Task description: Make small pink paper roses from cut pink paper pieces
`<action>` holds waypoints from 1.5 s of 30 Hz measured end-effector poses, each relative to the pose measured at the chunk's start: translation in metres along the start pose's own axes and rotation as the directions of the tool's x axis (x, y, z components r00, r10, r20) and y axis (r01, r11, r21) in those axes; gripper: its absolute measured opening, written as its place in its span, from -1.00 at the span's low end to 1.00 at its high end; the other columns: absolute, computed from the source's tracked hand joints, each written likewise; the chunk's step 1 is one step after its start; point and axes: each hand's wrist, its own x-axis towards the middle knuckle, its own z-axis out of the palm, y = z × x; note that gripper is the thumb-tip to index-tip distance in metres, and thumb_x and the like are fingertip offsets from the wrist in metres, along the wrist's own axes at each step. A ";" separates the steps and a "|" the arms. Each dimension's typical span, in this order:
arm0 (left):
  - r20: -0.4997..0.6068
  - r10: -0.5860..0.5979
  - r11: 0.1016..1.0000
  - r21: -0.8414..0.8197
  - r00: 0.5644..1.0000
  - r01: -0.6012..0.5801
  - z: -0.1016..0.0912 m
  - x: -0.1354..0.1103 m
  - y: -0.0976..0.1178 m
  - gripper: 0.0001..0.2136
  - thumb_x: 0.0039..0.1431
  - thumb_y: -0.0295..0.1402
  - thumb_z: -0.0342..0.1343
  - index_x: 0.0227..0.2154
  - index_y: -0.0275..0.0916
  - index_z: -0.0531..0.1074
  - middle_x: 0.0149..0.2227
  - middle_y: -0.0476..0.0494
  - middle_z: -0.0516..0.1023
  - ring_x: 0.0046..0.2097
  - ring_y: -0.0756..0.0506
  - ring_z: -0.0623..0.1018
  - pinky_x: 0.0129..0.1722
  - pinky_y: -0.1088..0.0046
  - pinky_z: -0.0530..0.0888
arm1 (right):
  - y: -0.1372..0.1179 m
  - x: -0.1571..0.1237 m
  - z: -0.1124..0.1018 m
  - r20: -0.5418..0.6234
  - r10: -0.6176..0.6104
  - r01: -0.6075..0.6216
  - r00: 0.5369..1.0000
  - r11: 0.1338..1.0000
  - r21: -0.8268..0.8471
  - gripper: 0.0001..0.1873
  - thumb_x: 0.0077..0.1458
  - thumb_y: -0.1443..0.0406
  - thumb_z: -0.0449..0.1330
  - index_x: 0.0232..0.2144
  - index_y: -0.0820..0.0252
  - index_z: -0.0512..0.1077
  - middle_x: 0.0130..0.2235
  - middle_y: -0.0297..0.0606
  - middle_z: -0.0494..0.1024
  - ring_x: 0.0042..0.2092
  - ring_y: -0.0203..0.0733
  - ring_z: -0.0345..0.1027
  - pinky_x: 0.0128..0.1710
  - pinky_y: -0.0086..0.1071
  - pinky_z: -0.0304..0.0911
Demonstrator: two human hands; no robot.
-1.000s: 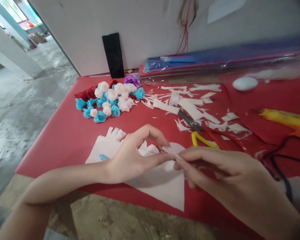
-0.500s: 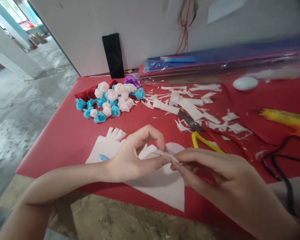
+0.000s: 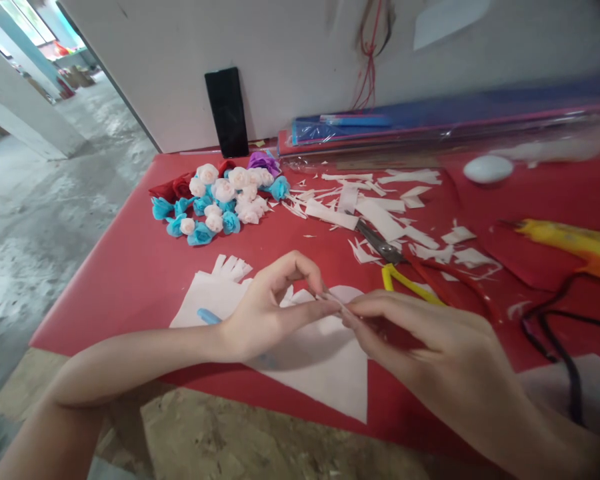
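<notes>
My left hand [image 3: 265, 313] and my right hand [image 3: 425, 340] meet fingertip to fingertip over the red table [image 3: 130, 267], both pinching one small strip of pale paper [image 3: 336, 301]. Under them lies a large white paper sheet [image 3: 325, 373] with a fringed cut edge at its far left. A blue pen [image 3: 207, 315] shows beside my left wrist. Scissors with yellow and red handles [image 3: 397, 267] lie just beyond my right hand.
A pile of small white, blue, red and purple paper flowers [image 3: 220, 197] sits at the back left. White paper scraps [image 3: 380, 207] are strewn across the middle. A black phone [image 3: 227, 110] leans on the wall, beside wrapped paper rolls [image 3: 430, 127]. A white oval object [image 3: 487, 168], a yellow object [image 3: 575, 241] and dark cords [image 3: 555, 333] lie right.
My fingers have closed tighter on the paper strip and shifted slightly up and left. Both arms otherwise stay in place.
</notes>
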 end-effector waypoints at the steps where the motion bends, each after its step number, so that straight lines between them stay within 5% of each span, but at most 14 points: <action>1: -0.014 0.007 1.000 -0.006 1.000 -0.007 0.001 0.000 -0.001 -0.83 -0.04 -0.52 0.15 -0.51 -0.27 0.22 -0.48 0.02 0.31 -0.38 0.07 0.40 -0.34 0.53 0.34 | 0.000 0.000 0.000 -0.002 0.016 -0.016 1.000 1.000 0.017 -0.81 0.04 0.38 0.02 -0.57 0.19 0.35 -0.56 -0.34 0.50 -0.59 -0.37 0.34 -0.61 -0.54 0.19; 12: -0.093 0.017 0.987 -0.160 0.995 -0.032 -0.010 0.013 -0.004 -0.83 -0.05 -0.58 0.15 -0.46 -0.27 0.26 -0.50 0.06 0.40 -0.42 0.11 0.44 -0.40 0.65 0.40 | 0.004 0.008 -0.003 0.115 0.280 -0.295 0.953 0.946 0.138 -0.82 -0.04 0.25 0.12 -0.61 0.16 0.42 -0.69 -0.42 0.40 -0.66 -0.36 0.24 -0.69 -0.53 0.12; 16: 0.052 0.078 0.991 0.109 0.996 -0.083 -0.018 0.016 0.000 -0.93 0.07 -0.45 0.05 -0.35 -0.28 0.39 -0.36 -0.08 0.45 -0.28 0.05 0.46 -0.28 0.56 0.41 | 0.001 0.008 -0.003 0.126 0.394 -0.413 0.911 0.868 0.276 -0.81 -0.08 0.24 0.15 -0.65 0.15 0.40 -0.73 -0.45 0.35 -0.69 -0.38 0.19 -0.69 -0.54 0.09; 19: 0.207 0.174 0.917 0.323 0.963 -0.235 -0.019 0.015 -0.001 -0.89 0.06 -0.42 0.05 -0.38 -0.35 0.44 -0.36 -0.19 0.50 -0.27 -0.02 0.45 -0.23 0.44 0.40 | -0.003 0.008 -0.002 0.168 0.432 -0.462 0.886 0.800 0.383 -0.84 -0.11 0.27 0.15 -0.66 0.15 0.38 -0.76 -0.48 0.32 -0.71 -0.42 0.15 -0.70 -0.57 0.09; 23: 0.203 0.321 0.845 0.381 0.925 -0.376 -0.016 0.014 -0.006 -0.93 -0.05 -0.47 0.17 -0.45 -0.36 0.46 -0.45 -0.17 0.52 -0.35 -0.02 0.45 -0.26 0.42 0.41 | -0.006 0.007 -0.001 0.189 0.431 -0.470 0.882 0.788 0.397 -0.84 -0.11 0.32 0.13 -0.68 0.14 0.37 -0.75 -0.48 0.30 -0.71 -0.42 0.15 -0.70 -0.58 0.12; 33: 0.125 0.175 0.900 0.381 0.977 -0.210 -0.008 0.008 0.003 -0.96 -0.10 -0.50 0.21 -0.50 -0.33 0.50 -0.48 -0.12 0.53 -0.35 0.01 0.44 -0.29 0.49 0.41 | -0.005 0.007 -0.008 0.231 0.330 -0.383 0.915 0.889 0.251 -0.83 -0.09 0.36 0.09 -0.66 0.13 0.36 -0.73 -0.47 0.33 -0.67 -0.38 0.25 -0.67 -0.58 0.22; 39: 0.181 0.173 0.906 0.356 0.968 -0.229 -0.008 0.010 0.008 -0.98 -0.09 -0.51 0.20 -0.52 -0.30 0.50 -0.47 -0.11 0.55 -0.37 0.02 0.44 -0.27 0.47 0.39 | 0.000 0.008 -0.008 0.350 0.352 -0.476 0.868 0.791 0.384 -0.87 -0.08 0.36 0.10 -0.62 0.17 0.37 -0.74 -0.48 0.33 -0.69 -0.41 0.24 -0.66 -0.60 0.21; 45: 0.251 0.238 0.899 0.309 0.938 -0.311 -0.011 0.010 0.009 -0.99 -0.06 -0.51 0.19 -0.53 -0.32 0.47 -0.46 -0.14 0.56 -0.37 0.01 0.47 -0.20 0.40 0.37 | 0.004 0.011 -0.010 0.536 0.314 -0.600 0.784 0.605 0.524 -0.83 -0.04 0.36 0.11 -0.64 0.21 0.35 -0.68 -0.44 0.38 -0.72 -0.44 0.23 -0.69 -0.57 0.18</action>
